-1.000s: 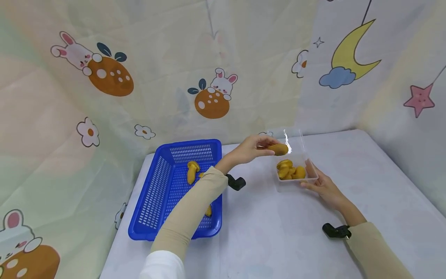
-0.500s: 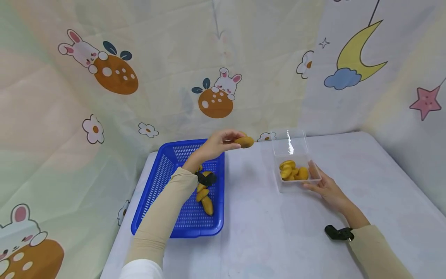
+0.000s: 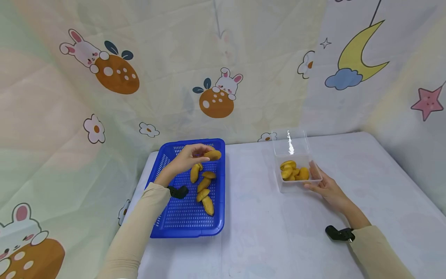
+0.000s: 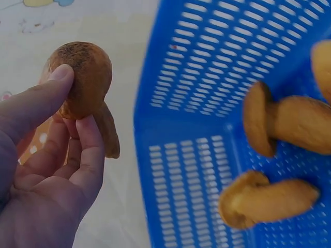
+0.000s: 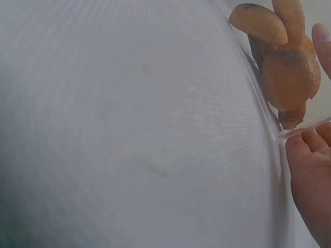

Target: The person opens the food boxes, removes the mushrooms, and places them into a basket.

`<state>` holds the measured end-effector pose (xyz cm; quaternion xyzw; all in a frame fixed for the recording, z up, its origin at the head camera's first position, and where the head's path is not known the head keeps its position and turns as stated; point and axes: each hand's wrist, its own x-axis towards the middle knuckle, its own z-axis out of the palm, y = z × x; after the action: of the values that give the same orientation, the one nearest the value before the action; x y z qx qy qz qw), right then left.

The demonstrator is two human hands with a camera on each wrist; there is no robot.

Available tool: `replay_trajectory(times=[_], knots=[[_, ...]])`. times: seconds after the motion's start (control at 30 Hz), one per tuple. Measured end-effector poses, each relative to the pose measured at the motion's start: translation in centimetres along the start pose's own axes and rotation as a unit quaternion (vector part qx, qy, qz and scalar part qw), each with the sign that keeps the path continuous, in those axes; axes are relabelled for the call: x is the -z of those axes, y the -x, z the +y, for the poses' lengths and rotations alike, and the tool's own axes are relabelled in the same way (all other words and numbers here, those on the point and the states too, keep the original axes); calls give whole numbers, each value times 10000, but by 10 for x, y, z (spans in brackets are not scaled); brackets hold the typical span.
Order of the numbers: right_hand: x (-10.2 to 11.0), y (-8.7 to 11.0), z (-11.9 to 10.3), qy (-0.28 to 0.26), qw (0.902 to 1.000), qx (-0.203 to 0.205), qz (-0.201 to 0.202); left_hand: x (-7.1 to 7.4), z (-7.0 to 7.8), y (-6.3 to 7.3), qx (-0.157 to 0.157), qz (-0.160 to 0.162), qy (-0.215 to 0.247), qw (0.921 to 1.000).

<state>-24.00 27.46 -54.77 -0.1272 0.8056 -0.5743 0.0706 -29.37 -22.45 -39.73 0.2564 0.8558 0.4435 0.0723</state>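
My left hand pinches a brown mushroom over the far end of the blue basket. In the left wrist view, the thumb presses on the mushroom's dark-specked cap, and its stem sticks out below the fingers. Several more yellow-brown mushrooms lie inside the basket. At the right, my right hand grips the near right corner of a clear plastic box, thumb in front and fingers along the side. Several mushrooms are piled in this box, whose clear lid stands raised at the back.
A white cloth covers the table, with basket and box set apart on it. Behind and on both sides hangs a printed curtain with rabbits, flowers and a moon. Each wrist bears a black camera mount.
My left hand has moved left, from over the plastic box to over the blue basket, with the mushroom still in its fingers. The right hand stays at the box. The head view has shifted slightly.
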Motion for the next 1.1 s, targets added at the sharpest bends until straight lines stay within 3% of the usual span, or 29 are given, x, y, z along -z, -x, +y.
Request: replay_trajectory(times=[0.27, 0.5, 0.83, 1.1], knots=[[0, -1, 2, 111, 9999, 6, 18, 10, -25, 34, 344, -21, -49, 9994], [0, -1, 2, 158, 9998, 80, 56, 11, -39, 55, 629, 34, -353, 9974], [-1, 0, 4, 96, 9999, 55, 29, 7, -59, 69, 926, -52, -582, 9940], [-1, 0, 4, 115, 9998, 144, 29, 5, -72, 73, 924, -139, -671, 9934]])
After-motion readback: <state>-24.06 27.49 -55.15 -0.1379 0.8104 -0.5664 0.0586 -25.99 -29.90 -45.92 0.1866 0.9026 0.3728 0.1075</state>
